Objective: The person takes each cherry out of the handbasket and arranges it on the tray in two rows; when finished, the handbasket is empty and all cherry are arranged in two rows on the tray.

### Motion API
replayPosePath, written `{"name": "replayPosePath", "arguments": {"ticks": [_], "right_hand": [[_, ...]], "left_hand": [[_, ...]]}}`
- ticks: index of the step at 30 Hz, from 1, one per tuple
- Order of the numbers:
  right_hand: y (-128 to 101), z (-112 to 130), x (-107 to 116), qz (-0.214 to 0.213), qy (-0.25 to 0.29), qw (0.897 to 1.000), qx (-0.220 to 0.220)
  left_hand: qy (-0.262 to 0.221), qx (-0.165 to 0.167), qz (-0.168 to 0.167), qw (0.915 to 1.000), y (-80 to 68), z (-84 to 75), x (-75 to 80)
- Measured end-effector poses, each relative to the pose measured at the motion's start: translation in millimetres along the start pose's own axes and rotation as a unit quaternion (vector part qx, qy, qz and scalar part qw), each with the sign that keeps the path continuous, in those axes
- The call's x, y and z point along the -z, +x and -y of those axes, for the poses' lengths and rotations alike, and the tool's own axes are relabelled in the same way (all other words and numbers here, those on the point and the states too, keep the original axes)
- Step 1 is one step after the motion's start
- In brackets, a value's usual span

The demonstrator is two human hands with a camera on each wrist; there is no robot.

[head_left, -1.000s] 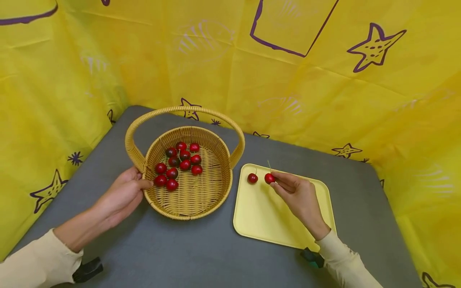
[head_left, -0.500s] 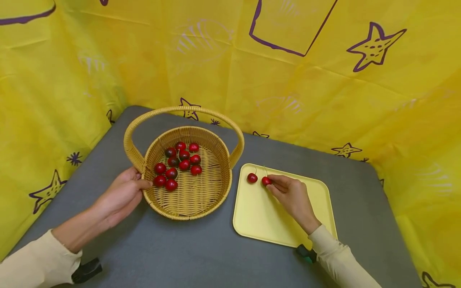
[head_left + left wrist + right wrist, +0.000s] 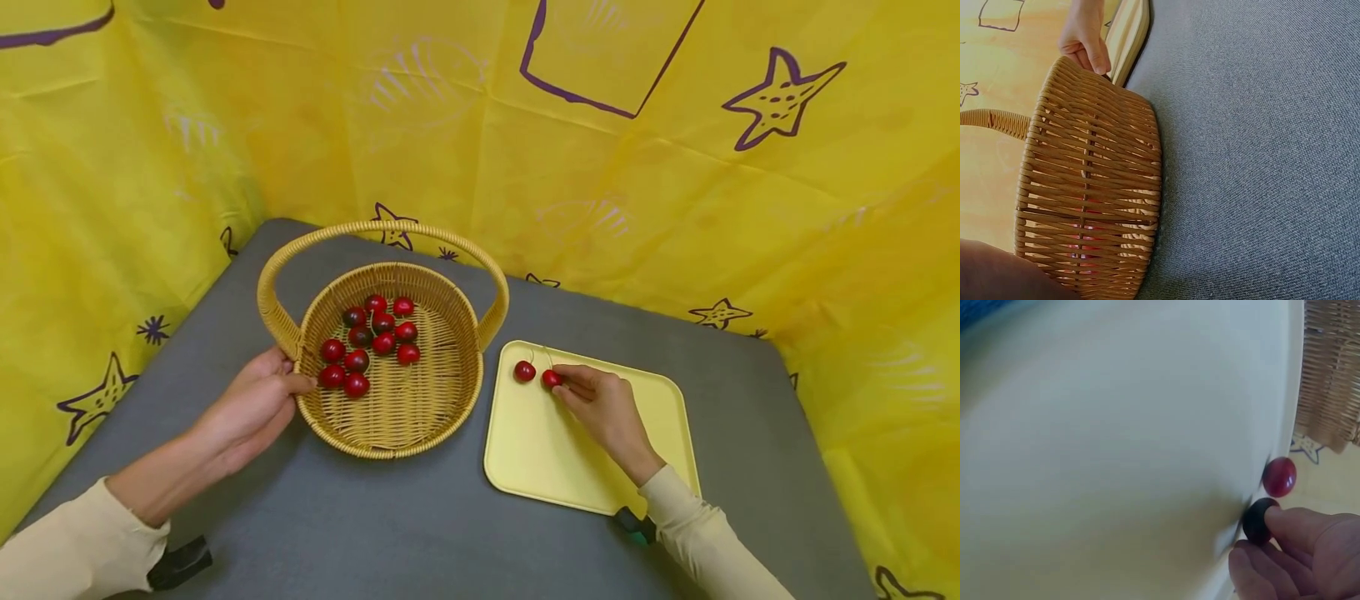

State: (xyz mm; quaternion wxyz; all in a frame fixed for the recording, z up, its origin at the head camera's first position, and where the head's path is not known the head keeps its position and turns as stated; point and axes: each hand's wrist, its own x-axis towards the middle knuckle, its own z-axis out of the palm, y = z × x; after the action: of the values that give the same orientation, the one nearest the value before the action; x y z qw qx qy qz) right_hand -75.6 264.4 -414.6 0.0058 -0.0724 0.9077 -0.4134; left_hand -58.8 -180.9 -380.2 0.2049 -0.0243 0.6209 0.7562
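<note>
A woven basket (image 3: 397, 417) with a tall arched handle stands left of centre, several dark red cherries (image 3: 384, 343) lying on its left and back floor. My left hand (image 3: 251, 408) grips the basket's left rim; in the left wrist view the wicker side (image 3: 1094, 169) fills much of the left half. On the pale yellow tray (image 3: 536, 458), my right hand (image 3: 607, 412) pinches a cherry (image 3: 551, 379) between thumb and fingers. A second stemmed cherry (image 3: 524, 372) lies just left of it. The right wrist view shows the pinched cherry (image 3: 1258, 522) low at the tray surface.
The grey table (image 3: 360, 533) carries both basket and tray, with a narrow gap between them. A yellow patterned cloth (image 3: 480, 150) hangs behind and along the sides. The basket's handle (image 3: 390, 227) arches above its back.
My right hand has moved left and slightly down with the pinched cherry, bringing it closer to the other cherry on the tray. My left hand stays on the basket rim.
</note>
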Motion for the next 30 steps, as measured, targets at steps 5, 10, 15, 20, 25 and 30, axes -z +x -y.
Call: {"name": "replayPosePath", "arguments": {"ticks": [5, 10, 15, 20, 25, 30], "right_hand": [[-1, 0, 0, -0.001, -0.025, 1.0, 0.006], [-2, 4, 4, -0.001, -0.051, 0.999, 0.002], [-4, 14, 12, -0.006, -0.065, 0.998, 0.014], [-5, 28, 21, -0.014, -0.048, 0.998, 0.047], [-7, 47, 25, -0.021, -0.002, 0.997, 0.077], [-12, 77, 18, -0.003, 0.098, 0.989, 0.111]], "left_hand": [[0.0, -0.001, 0.001, 1.0, 0.0, 1.1, 0.7], [0.001, 0.001, 0.004, 1.0, 0.4, 0.6, 0.2], [-0.001, 0.0, 0.006, 1.0, 0.0, 0.0, 0.7], [-0.001, 0.0, 0.002, 1.0, -1.5, -0.2, 1.9], [0.003, 0.006, 0.001, 1.0, -2.3, -0.8, 1.4], [0.008, 0.007, -0.002, 0.9999, -0.5, -2.1, -0.9]]}}
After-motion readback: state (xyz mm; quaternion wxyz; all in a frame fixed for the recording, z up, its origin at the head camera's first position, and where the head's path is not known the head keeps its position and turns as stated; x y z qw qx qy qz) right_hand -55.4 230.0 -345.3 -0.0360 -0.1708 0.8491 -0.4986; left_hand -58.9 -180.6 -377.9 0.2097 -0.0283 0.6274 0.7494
